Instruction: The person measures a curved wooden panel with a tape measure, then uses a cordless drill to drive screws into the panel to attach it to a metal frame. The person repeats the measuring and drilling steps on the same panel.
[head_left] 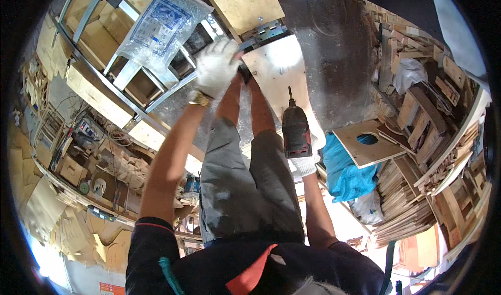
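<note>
My right hand, in a white glove, is closed around a dark red and black power drill. Its bit points away from me over a pale wooden board, with a screw on the board just beyond the tip. My left hand, gloved too, is at the board's left edge with its fingers curled together. What it pinches, if anything, is hidden. A metal hinge lies between this board and another wooden panel farther off.
A clear plastic bag with blue print rests on a metal frame at the left. Right of me are a blue bag, a board with a round hole and heaped wood offcuts. Dark floor shows beyond the board.
</note>
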